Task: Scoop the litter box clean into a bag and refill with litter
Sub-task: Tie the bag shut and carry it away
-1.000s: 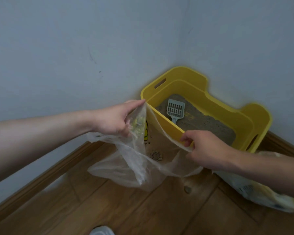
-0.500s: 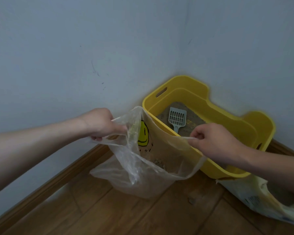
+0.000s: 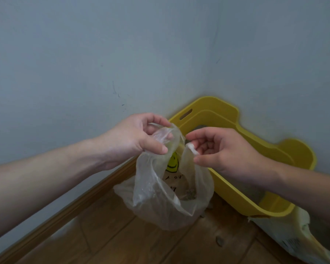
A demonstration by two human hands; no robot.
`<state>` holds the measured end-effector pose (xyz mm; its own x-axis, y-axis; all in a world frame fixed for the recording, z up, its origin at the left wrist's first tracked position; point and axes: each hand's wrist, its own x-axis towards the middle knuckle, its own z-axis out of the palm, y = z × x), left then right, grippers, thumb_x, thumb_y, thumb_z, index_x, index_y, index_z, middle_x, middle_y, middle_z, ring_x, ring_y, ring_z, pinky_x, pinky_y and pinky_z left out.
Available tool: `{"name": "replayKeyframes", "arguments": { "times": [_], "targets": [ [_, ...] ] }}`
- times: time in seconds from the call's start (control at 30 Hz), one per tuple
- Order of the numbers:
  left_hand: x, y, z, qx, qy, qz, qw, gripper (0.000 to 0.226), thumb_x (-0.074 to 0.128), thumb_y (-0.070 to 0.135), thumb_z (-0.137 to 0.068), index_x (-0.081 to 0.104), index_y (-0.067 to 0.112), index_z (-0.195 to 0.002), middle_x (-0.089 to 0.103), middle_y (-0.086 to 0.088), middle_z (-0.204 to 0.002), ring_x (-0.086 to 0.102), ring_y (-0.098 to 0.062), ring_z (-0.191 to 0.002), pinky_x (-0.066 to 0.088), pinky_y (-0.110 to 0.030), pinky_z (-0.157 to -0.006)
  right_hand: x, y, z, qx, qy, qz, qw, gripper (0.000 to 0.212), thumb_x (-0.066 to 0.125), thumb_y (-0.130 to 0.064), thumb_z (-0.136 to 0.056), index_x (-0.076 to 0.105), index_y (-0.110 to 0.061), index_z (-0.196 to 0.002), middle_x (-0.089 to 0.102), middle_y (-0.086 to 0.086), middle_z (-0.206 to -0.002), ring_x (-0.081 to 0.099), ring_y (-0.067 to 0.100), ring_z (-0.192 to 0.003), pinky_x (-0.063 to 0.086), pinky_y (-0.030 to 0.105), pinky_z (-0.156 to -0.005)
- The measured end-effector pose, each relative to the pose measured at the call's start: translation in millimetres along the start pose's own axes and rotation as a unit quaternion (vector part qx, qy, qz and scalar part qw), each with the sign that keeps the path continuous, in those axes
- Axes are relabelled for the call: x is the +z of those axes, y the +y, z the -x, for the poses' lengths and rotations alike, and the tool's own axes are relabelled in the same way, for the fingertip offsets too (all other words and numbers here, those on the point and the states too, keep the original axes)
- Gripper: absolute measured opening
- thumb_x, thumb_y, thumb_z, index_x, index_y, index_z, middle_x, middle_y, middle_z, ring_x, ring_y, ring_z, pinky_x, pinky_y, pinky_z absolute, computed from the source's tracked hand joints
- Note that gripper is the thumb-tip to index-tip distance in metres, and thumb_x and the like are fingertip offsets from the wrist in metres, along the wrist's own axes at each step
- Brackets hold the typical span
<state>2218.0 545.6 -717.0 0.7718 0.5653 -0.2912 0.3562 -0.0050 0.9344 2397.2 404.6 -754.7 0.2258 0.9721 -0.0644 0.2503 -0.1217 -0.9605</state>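
Observation:
A clear plastic bag (image 3: 156,202) with a yellow smiley print hangs above the wooden floor, with a few brown clumps at its bottom. My left hand (image 3: 139,140) pinches one bag handle and my right hand (image 3: 217,149) pinches the other, the two held close together above the bag. Behind them the yellow litter box (image 3: 236,197) sits in the corner of the room. My right hand and forearm hide most of the box's inside, and the scoop is not visible.
Grey walls meet at the corner behind the box, with a wooden skirting board (image 3: 65,214) along the left wall. An opened pale litter sack (image 3: 297,239) lies on the floor at the lower right. A small clump (image 3: 219,241) lies on the floorboards.
My hands have lifted the bag and brought its two handles together, closing the wide mouth. The view has tilted up, and the scoop in the box is now hidden.

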Motion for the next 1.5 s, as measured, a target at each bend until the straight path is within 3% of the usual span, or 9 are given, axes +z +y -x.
{"name": "replayKeyframes", "arguments": {
  "times": [0.1,0.23,0.47,0.77,0.9,1.07,1.2,1.37,1.5],
  "targets": [
    [3,-3,3,0.044,-0.037,-0.012,0.998,0.060,0.076,-0.018,-0.064,0.064,0.016,-0.112,0.072,-0.012,-0.109,0.070,-0.022,-0.097,0.057,-0.034,-0.086,4,-3,-4,-0.010,0.022,0.036,0.999,0.030,0.076,0.004,-0.078,0.073,-0.019,-0.098,0.066,-0.005,-0.078,0.061,0.005,-0.071,0.053,0.020,-0.070],
    [12,-8,4,0.138,0.005,-0.074,0.988,0.040,0.073,-0.014,-0.076,0.071,0.016,-0.102,0.071,-0.004,-0.088,0.065,-0.014,-0.079,0.057,-0.024,-0.076,8,-3,-5,-0.045,0.047,0.050,0.997,0.017,0.076,-0.008,-0.081,0.074,-0.024,-0.079,0.071,0.001,-0.073,0.063,0.011,-0.069,0.055,0.034,-0.069],
    [19,-12,2,0.222,0.058,-0.210,0.950,0.006,0.074,0.012,-0.085,0.076,0.017,-0.083,0.065,0.004,-0.086,0.060,-0.005,-0.075,0.044,-0.016,-0.068,11,-5,-9,-0.091,0.086,0.024,0.992,0.004,0.067,-0.016,-0.091,0.064,-0.019,-0.089,0.074,-0.004,-0.091,0.069,0.011,-0.084,0.056,0.033,-0.076],
    [37,-23,-4,0.103,0.015,0.024,0.994,0.018,0.077,0.018,-0.071,0.069,0.005,-0.081,0.070,-0.008,-0.070,0.062,-0.016,-0.064,0.050,-0.028,-0.060,27,-11,-20,-0.088,0.148,-0.056,0.983,0.022,0.075,-0.007,-0.083,0.061,-0.023,-0.078,0.063,0.000,-0.074,0.058,0.012,-0.064,0.051,0.032,-0.060],
    [35,-21,-6,0.067,0.027,0.044,0.996,0.032,0.080,0.003,-0.075,0.060,0.005,-0.100,0.067,-0.036,-0.080,0.057,-0.029,-0.068,0.044,-0.035,-0.060,29,-13,-18,-0.069,0.157,-0.073,0.983,0.019,0.081,-0.012,-0.077,0.063,-0.013,-0.069,0.060,-0.001,-0.059,0.052,0.009,-0.054,0.045,0.022,-0.052],
    [31,-13,-6,0.051,0.030,0.045,0.997,0.038,0.080,0.003,-0.077,0.062,0.009,-0.110,0.068,-0.038,-0.093,0.066,-0.044,-0.075,0.052,-0.042,-0.068,27,-16,-11,-0.062,0.081,-0.037,0.994,0.033,0.055,-0.029,-0.096,0.079,-0.009,-0.086,0.076,-0.002,-0.083,0.069,0.001,-0.079,0.050,0.014,-0.069],
    [28,-18,-9,0.049,0.044,0.059,0.996,0.037,0.082,0.003,-0.072,0.064,0.005,-0.104,0.062,-0.045,-0.091,0.057,-0.036,-0.073,0.046,-0.041,-0.065,26,-8,-11,-0.063,0.016,0.032,0.997,0.022,0.076,-0.031,-0.081,0.077,-0.026,-0.102,0.065,-0.006,-0.104,0.062,0.004,-0.101,0.051,0.028,-0.090],
    [27,-23,-14,0.077,0.044,0.054,0.995,0.023,0.073,-0.010,-0.076,0.064,0.009,-0.084,0.062,-0.015,-0.074,0.055,-0.022,-0.068,0.046,-0.026,-0.061,29,-3,-13,-0.112,0.073,0.075,0.988,0.029,0.078,-0.014,-0.081,0.075,-0.029,-0.105,0.062,-0.008,-0.091,0.060,0.010,-0.086,0.052,0.027,-0.076],
    [22,-25,-15,0.085,0.025,0.084,0.993,0.018,0.082,0.013,-0.057,0.068,0.017,-0.068,0.063,-0.003,-0.066,0.056,-0.013,-0.061,0.046,-0.022,-0.059,30,1,-13,-0.103,0.098,-0.022,0.990,0.012,0.081,-0.011,-0.078,0.074,-0.020,-0.081,0.072,0.008,-0.081,0.068,0.030,-0.080,0.058,0.045,-0.075]
  ]
}}
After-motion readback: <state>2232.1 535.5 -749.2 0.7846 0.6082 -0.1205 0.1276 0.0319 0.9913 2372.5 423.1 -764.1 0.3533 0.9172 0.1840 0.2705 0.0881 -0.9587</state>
